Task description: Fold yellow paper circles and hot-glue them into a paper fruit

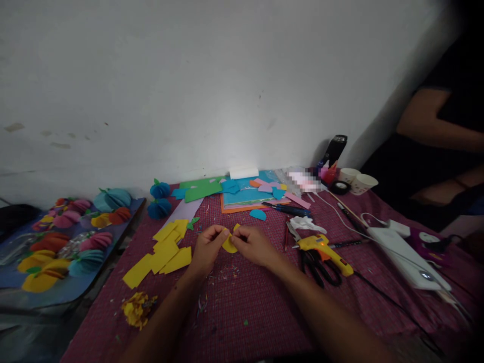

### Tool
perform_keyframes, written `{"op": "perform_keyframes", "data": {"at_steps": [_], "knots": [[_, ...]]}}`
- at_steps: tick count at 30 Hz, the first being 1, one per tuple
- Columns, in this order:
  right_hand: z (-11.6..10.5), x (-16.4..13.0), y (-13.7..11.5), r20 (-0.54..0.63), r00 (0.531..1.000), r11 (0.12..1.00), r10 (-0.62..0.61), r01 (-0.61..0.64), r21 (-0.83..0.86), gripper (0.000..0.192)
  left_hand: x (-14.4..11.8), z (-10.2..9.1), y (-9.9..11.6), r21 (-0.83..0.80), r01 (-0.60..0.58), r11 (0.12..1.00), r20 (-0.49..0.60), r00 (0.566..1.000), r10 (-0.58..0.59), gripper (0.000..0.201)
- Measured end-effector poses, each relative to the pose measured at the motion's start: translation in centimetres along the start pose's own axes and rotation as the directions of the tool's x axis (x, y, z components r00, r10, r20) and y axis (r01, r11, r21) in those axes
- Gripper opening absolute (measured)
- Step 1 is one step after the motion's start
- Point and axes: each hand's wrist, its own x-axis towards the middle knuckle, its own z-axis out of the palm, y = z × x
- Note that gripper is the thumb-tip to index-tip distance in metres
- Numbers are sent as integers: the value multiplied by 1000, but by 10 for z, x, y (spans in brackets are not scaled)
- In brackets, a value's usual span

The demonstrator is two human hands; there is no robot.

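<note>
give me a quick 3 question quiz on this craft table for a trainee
1. True or false: both hands pinch one yellow paper piece.
2. Which tool lies just right of the right hand? A) glue gun B) stapler C) ruler
3. Fill in: the cut yellow sheets lie to the ___ of the left hand.

Key: 1 true; 2 A, the glue gun; 3 left.

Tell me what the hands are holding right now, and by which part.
Both hands pinch one small yellow rounded paper piece: the left hand at its left edge, the right hand at its right edge, above the table.
</note>
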Motion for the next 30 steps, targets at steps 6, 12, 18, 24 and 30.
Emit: {"op": "perform_keyframes", "data": {"at_steps": [6, 12, 18, 24, 30], "knots": [[1, 0, 4, -8, 1000, 1000, -18, 18, -10, 26, -2, 1, 3, 27, -1, 1000, 18, 1000, 0, 23], [2, 1, 5, 15, 999, 999, -36, 36, -35, 28, -2, -1, 3, 55, -19, 998, 32, 999, 17, 22], [2, 2, 8, -17, 999, 999, -35, 35, -18, 25, -2, 1, 5, 46, -15, 999, 10, 1000, 15, 22], [3, 1, 10, -22, 1000, 1000, -13, 13, 13, 19, -2, 3, 9, 99, 12, 995, -40, 999, -8, 27], [2, 1, 5, -14, 1000, 1000, -10, 10, 17, 23, -3, 2, 11, 140, 4, 990, -28, 1000, 0, 26]]}}
